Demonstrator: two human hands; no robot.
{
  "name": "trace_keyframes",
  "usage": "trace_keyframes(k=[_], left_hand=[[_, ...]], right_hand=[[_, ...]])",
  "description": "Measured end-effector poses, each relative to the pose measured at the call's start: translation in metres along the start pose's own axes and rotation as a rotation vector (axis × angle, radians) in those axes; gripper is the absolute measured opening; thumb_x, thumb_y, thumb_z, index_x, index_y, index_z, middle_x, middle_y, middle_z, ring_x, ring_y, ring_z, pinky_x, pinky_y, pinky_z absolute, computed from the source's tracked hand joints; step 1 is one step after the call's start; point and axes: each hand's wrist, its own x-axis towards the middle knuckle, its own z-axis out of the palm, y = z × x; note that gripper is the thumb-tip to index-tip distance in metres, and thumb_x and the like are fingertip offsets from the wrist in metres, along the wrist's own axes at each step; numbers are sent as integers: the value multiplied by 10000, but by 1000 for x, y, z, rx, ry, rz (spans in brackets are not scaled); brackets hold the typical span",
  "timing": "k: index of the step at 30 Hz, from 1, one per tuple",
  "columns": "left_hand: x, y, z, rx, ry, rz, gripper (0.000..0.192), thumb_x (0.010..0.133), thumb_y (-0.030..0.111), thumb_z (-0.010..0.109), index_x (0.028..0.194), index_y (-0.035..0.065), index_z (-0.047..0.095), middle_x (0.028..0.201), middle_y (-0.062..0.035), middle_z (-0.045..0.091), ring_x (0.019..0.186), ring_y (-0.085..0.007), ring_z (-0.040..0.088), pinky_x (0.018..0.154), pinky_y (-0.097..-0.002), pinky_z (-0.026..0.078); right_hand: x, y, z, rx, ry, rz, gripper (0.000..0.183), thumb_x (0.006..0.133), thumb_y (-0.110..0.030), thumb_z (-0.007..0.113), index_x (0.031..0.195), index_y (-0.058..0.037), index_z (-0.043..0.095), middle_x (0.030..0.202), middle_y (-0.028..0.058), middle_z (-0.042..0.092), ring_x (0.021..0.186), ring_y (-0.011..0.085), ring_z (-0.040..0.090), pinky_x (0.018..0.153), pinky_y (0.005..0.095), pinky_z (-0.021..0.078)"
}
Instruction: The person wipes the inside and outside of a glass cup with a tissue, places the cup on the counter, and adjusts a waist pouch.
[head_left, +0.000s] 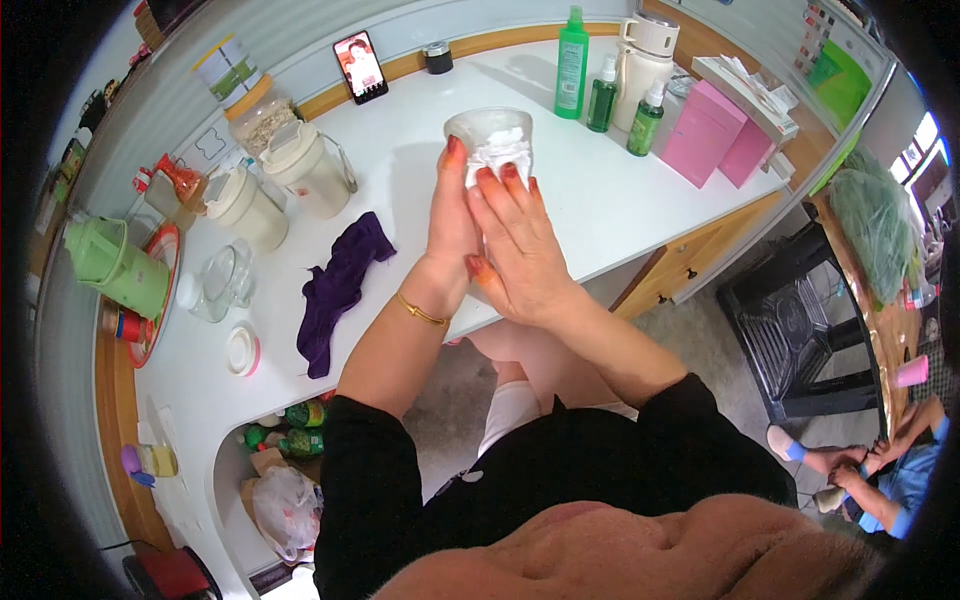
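Observation:
A clear cup-like container (487, 118) is held above the white tabletop, with bunched soft white material (502, 146) showing in it; whether that is tissue, cloth or cream cannot be told. My left hand (454, 217) grips the container from the left, thumb along its side, its other fingers hidden. Across it lies my right hand (521, 244), fingers stretched side by side, tips against the lower edge of the white material. What lies beneath the right palm is hidden. A dark purple cloth (337, 296) rests crumpled left of my forearm.
Lidded cream jugs (307, 169), a clear glass vessel (225, 277) and a light green jug (124, 262) stand left. A phone (361, 66) leans at the back. Green spray bottles (571, 71) and pink boxes (701, 135) stand right. Another person (892, 480) sits at far right.

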Motion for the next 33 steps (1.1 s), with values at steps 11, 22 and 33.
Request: trace_keyframes(k=[11, 22, 33], left_hand=[[6, -13, 4, 137, -88, 200, 472, 981, 347, 340, 1408, 158, 271, 1378, -47, 397, 1265, -191, 401, 1042, -357, 344], [1, -10, -4, 70, -177, 58, 524, 884, 345, 507, 1333, 102, 388, 1282, -50, 487, 1206, -199, 450, 1010, -372, 360], [3, -5, 3, -80, 35, -78, 564, 895, 515, 444, 1191, 38, 494, 1069, -100, 589, 995, -230, 582, 884, -341, 470]], right_hand=[[47, 48, -18, 22, 201, 59, 512, 804, -122, 529, 1294, 4, 453, 1326, 200, 436, 1251, 405, 360, 1075, 501, 229], [33, 45, -8, 384, 375, 168, 437, 886, -16, 420, 1321, 28, 441, 1361, 220, 431, 1282, 361, 390, 1072, 396, 284], [-2, 8, 1, 42, 132, -4, 618, 785, -102, 517, 1361, 51, 352, 1436, 257, 301, 1338, 448, 259, 1093, 531, 183]])
